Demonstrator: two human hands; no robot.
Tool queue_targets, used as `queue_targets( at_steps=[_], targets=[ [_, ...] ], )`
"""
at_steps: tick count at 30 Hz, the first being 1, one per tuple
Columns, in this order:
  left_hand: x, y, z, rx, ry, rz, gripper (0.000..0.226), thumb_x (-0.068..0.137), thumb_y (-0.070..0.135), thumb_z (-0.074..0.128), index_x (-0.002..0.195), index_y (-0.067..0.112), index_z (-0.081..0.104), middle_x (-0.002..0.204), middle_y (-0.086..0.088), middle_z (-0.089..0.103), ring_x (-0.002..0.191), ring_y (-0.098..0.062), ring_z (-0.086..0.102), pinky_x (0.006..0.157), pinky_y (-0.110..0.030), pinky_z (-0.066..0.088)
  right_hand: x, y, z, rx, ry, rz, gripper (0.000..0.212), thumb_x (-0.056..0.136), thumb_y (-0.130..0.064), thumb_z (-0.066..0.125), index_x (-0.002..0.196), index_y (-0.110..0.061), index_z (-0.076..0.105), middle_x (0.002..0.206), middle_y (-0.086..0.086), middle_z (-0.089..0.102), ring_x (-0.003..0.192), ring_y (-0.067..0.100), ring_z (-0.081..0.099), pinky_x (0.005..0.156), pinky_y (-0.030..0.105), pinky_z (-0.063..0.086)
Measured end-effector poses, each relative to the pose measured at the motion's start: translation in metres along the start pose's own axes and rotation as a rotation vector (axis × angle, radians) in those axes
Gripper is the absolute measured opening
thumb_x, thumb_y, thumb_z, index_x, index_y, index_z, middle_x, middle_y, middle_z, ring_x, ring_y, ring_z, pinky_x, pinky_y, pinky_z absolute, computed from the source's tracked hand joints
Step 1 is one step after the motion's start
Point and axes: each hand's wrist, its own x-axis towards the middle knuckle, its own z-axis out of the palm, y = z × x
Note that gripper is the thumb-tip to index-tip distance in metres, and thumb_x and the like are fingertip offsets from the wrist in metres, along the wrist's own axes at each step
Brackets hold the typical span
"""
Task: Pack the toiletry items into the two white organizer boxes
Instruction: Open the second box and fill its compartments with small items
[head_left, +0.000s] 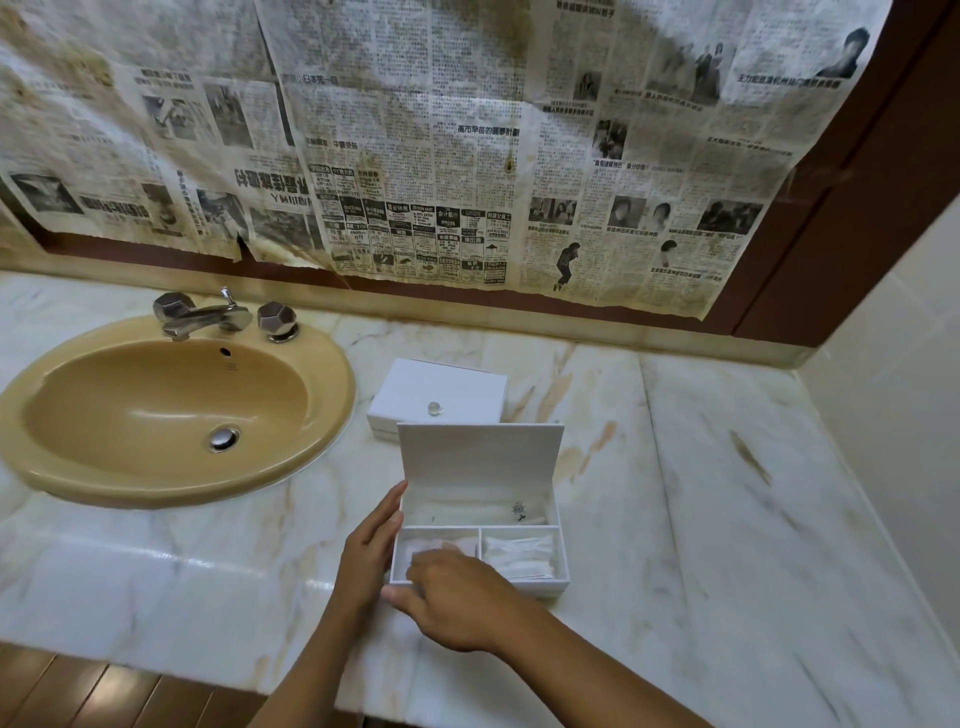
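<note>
A white organizer box (563, 584) stands open on the marble counter, its lid (480, 457) tilted up at the back. Its long rear compartment holds white packets (467, 512). The front right compartment holds white sachets (519, 558). The front left one holds pale pads (457, 545). My left hand (371, 545) rests flat against the box's left wall. My right hand (452, 597) reaches over the front wall, fingertips in the front left compartment on the pads. Whether it grips them is hidden. A second white box (441, 384), lid shut with a small clear knob (434, 408), sits just behind.
A tan oval sink (322, 415) with a chrome tap (202, 314) is set in the counter to the left. Marble counter (701, 493) stretches to the right, up to a tiled side wall (893, 389). Old newspaper (415, 156) covers the wall behind.
</note>
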Motion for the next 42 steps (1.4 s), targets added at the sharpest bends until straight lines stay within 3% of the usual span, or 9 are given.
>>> queue_targets(
  at_steps=[3,8,15,18,21,26,35,39,42],
  targets=[
    [0.0,0.001,0.001,-0.004,0.006,0.004,0.037,0.099,0.005,0.045,0.124,0.03,0.056,0.124,0.027,0.059,0.117,0.013,0.051,0.097,-0.005,0.038,0.002,0.005,-0.001,0.019,-0.031,0.007,0.066,0.096,-0.06,0.021,0.092,-0.008,0.063,0.113,0.007,0.056,0.126,0.033,0.043,0.101,0.046,0.039],
    [-0.001,0.002,0.002,0.002,0.004,0.005,0.037,0.099,0.005,0.045,0.129,0.024,0.054,0.13,0.018,0.055,0.118,0.016,0.048,0.094,-0.001,0.035,0.0,0.002,-0.01,0.041,0.13,-0.002,0.049,0.101,-0.041,0.037,0.079,-0.002,0.058,0.092,0.018,0.055,0.091,0.031,0.05,0.071,0.034,0.034],
    [-0.002,0.003,0.002,0.002,0.005,-0.014,0.036,0.1,0.009,0.045,0.13,0.027,0.055,0.128,0.022,0.056,0.118,0.014,0.049,0.092,-0.001,0.037,0.003,0.002,-0.005,-0.328,0.181,0.001,0.059,0.099,-0.049,0.034,0.101,-0.001,0.067,0.105,0.018,0.064,0.103,0.032,0.051,0.1,0.042,0.029],
    [-0.003,0.005,0.002,-0.005,0.006,-0.017,0.035,0.1,0.009,0.045,0.129,0.027,0.055,0.124,0.026,0.058,0.114,0.016,0.051,0.087,-0.001,0.039,0.002,0.001,0.0,-0.354,0.101,0.038,0.072,0.096,-0.061,0.026,0.107,-0.002,0.066,0.106,0.02,0.066,0.11,0.031,0.055,0.117,0.043,0.012],
    [-0.002,0.004,0.002,0.025,-0.014,-0.009,0.035,0.101,0.01,0.043,0.128,0.029,0.054,0.117,0.036,0.059,0.116,0.014,0.051,0.089,-0.001,0.039,0.001,0.002,-0.001,-0.289,0.095,0.035,0.082,0.094,-0.067,0.019,0.111,-0.001,0.064,0.108,0.02,0.068,0.118,0.027,0.055,0.12,0.04,-0.005],
    [-0.003,0.005,0.001,0.036,-0.014,-0.006,0.036,0.101,0.008,0.043,0.128,0.028,0.054,0.115,0.04,0.058,0.116,0.015,0.05,0.091,-0.001,0.038,-0.001,0.003,-0.009,-0.177,0.029,0.03,0.081,0.095,-0.066,0.014,0.129,-0.005,0.055,0.126,0.019,0.061,0.13,0.024,0.045,0.119,0.038,-0.012],
    [-0.005,0.008,0.003,0.017,0.022,-0.031,0.036,0.1,0.009,0.045,0.13,0.027,0.054,0.127,0.021,0.056,0.112,0.02,0.049,0.091,0.001,0.035,0.004,0.004,-0.019,-0.106,0.209,-0.003,0.065,0.101,-0.053,0.025,0.087,-0.005,0.067,0.094,0.017,0.069,0.102,0.028,0.059,0.118,0.036,0.013],
    [-0.006,0.012,0.005,-0.018,0.04,-0.04,0.035,0.099,0.006,0.046,0.125,0.027,0.055,0.12,0.022,0.059,0.104,0.021,0.053,0.088,-0.001,0.041,0.011,0.003,-0.048,-0.08,0.56,-0.1,0.033,0.095,-0.035,0.051,0.088,-0.01,0.071,0.088,0.01,0.071,0.086,0.029,0.062,0.086,0.034,0.047],
    [-0.006,0.011,0.005,-0.021,0.036,-0.046,0.036,0.099,0.007,0.047,0.13,0.023,0.054,0.125,0.018,0.057,0.106,0.021,0.052,0.084,0.001,0.039,0.022,0.005,-0.07,-0.115,0.849,-0.155,0.017,0.085,-0.019,0.058,0.091,-0.01,0.071,0.087,0.007,0.067,0.083,0.028,0.059,0.075,0.039,0.051]
  ],
)
